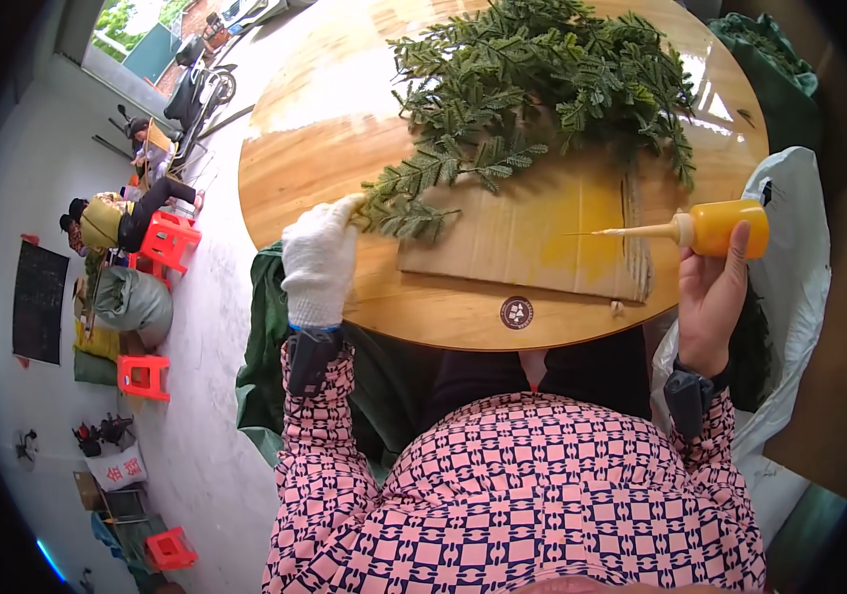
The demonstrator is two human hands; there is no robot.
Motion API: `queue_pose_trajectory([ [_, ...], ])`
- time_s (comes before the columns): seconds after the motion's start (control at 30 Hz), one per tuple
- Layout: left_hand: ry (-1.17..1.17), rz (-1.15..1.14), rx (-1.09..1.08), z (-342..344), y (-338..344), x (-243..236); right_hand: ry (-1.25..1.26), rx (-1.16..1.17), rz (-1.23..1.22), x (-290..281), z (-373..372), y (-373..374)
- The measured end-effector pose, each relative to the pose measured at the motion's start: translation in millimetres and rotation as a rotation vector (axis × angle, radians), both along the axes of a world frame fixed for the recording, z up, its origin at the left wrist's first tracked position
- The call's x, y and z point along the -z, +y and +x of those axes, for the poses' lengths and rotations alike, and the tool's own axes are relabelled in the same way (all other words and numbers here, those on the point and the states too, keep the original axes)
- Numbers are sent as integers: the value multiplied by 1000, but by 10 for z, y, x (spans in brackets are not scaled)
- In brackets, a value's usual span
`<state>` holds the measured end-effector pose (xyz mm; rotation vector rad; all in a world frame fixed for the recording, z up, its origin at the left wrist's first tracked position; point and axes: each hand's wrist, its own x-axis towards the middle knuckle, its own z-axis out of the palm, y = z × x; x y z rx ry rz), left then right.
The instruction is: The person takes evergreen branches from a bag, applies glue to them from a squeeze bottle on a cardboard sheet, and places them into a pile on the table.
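Here, the left hand (320,267), in a white knit glove, has its fingers (354,208) pinched together at the near-left end of a green branch (433,178). The branch stretches from those fingertips up and to the right, into a leafy pile (562,74) on the round wooden counter (334,148). The bare right hand (712,309) grips a yellow squeeze bottle (735,228) from below, with its thumb up against the near side; the other fingers are mostly hidden behind the bottle. The bottle lies on its side in the grip, its long pale nozzle (641,232) pointing left, away from the fingers. The nozzle's thin tip is over a piece of cardboard (483,243) smeared with yellow; whether it touches, I can't tell. The branch's held end is just beyond the cardboard's left edge, well apart from the nozzle. A round dark sticker (516,313) sits near the counter's front edge.
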<state>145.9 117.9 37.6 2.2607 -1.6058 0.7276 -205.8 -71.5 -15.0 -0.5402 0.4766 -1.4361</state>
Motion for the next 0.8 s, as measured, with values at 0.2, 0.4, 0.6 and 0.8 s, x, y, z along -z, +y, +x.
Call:
queue_pose_trajectory([
  [0.2, 19, -167, 72, -176, -195, -165, -13, -21, 20, 76, -46, 7],
  [0.4, 103, -145, 440, -846, -930, -167, -46, -16, 55, 35, -66, 36],
  [0.6, 50, 18, 232, -980, -1446, 52, -75, -6, 79, 54, -109, 49],
  [0.8, 102, 36, 224, -860, -1295, 31, -104, 28, 78, 60, -163, 38],
])
